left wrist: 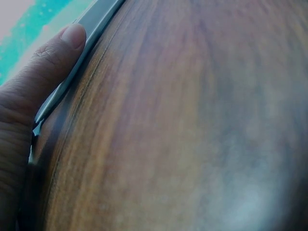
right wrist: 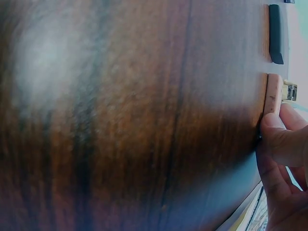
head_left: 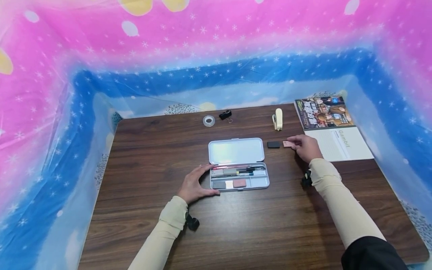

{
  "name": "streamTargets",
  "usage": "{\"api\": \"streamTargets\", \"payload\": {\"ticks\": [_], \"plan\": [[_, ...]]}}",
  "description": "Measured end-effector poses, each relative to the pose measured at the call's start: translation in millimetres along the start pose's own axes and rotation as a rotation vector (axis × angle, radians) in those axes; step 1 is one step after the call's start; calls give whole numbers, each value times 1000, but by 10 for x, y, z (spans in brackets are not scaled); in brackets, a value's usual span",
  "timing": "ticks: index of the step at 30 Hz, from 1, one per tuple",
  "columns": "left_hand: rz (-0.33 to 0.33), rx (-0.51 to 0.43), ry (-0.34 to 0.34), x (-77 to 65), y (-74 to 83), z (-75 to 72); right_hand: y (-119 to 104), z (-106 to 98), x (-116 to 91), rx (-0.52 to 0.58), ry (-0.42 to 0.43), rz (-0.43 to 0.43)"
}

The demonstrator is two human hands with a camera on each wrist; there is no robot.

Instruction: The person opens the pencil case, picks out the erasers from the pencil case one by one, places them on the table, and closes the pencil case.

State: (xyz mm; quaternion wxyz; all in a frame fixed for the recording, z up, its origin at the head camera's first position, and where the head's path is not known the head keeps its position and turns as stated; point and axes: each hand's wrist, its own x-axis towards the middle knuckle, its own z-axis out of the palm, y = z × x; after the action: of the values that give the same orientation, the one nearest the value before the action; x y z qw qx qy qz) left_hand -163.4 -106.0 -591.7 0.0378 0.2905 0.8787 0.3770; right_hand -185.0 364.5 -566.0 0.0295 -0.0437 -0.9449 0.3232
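An open white pencil case (head_left: 258, 182) lies mid-table, its lid (head_left: 236, 150) folded back. Inside are several pens (head_left: 249, 168), a grey block (head_left: 219, 185), a small white piece (head_left: 229, 184) and a pink block (head_left: 239, 183). My left hand (head_left: 195, 183) holds the case's left end, thumb at the front edge, fingers near the back corner. In the left wrist view the thumb (left wrist: 53, 57) lies against the case's side. To the right, my right hand (head_left: 308, 147) pinches a pink eraser (head_left: 287, 144) at the tabletop. Left of it sits a black eraser (head_left: 273, 144), a short gap apart.
Behind the case are a tape roll (head_left: 209, 120) and a black binder clip (head_left: 225, 114). A cream stapler (head_left: 278, 120) stands beyond the erasers. Beside the right hand lie a comic-covered book (head_left: 324, 112) and a white notepad (head_left: 347, 144). Patterned cloth (head_left: 202, 84) surrounds the table.
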Motion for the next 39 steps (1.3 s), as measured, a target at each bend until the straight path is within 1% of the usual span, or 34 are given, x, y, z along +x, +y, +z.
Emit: {"api": "streamTargets", "payload": {"ticks": [6, 10, 12, 14, 17, 19, 22, 25, 29, 31, 33, 35, 39], "plan": [[-19, 5, -7, 0, -4, 1, -13, -27, -13, -1, -20, 1], [-6, 9, 0, 0, -1, 4, -28, -66, -44, 3, -32, -11], [3, 14, 1, 1, 1, 2, -68, -81, -72, 17, -10, -17], [10, 17, 0, 6, 1, 2, -147, -82, -107, 43, 26, -28], [13, 16, -3, 7, 2, -3, -343, -30, -178, 96, 70, -67], [13, 15, -1, 3, 5, -10, -523, 41, -238, 131, 65, -103], [11, 15, -2, -1, 10, -20, -813, 201, -343, 184, 11, -173], [6, 14, -7, -3, 15, -26, -1096, 375, -448, 222, -96, -229], [1, 5, -15, 2, 15, -28, -1364, 615, -542, 217, -241, -263], [1, 4, -17, 3, 14, -29, -1443, 723, -556, 203, -288, -286], [6, 5, -16, 3, 12, -29, -1497, 811, -560, 181, -317, -318], [10, 4, -14, 2, 11, -30, -1530, 876, -558, 161, -329, -345], [13, -6, -8, -4, 11, -35, -1573, 956, -548, 126, -332, -361]]}}
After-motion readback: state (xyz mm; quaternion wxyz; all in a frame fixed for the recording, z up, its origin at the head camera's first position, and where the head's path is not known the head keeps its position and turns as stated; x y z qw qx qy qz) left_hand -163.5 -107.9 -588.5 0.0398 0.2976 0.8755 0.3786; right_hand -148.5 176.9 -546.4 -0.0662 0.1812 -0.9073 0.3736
